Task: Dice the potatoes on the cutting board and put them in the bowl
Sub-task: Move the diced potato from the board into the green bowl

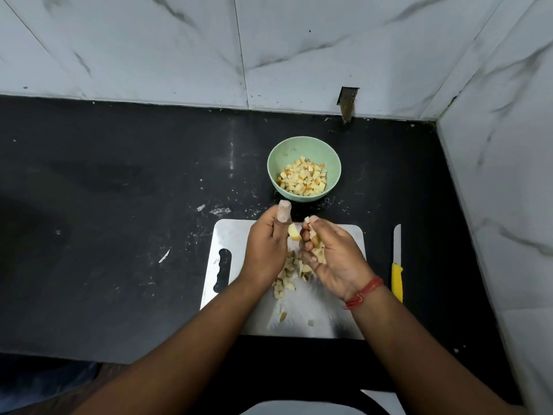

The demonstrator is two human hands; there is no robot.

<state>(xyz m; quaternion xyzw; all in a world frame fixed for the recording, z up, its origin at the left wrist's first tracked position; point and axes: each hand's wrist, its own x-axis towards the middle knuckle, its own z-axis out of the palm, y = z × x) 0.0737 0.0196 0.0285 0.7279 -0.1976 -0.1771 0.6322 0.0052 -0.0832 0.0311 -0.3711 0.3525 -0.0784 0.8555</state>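
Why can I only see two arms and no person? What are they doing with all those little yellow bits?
The camera sits on the person's head and looks down, so you see just their own arms and hands, the way you see yours when you look at your lap. There is only this one picture.

They stand at a black counter in a corner of white marble walls. On it lies a shiny metal cutting board with a heap of potato cubes. The left hand and the right hand are gathering cubes; the right one is cupped around a handful, and a piece sits between the two hands.

Behind the board is a green bowl, already partly filled with diced potato. A knife with a yellow handle lies on the counter to the right of the board, not held.
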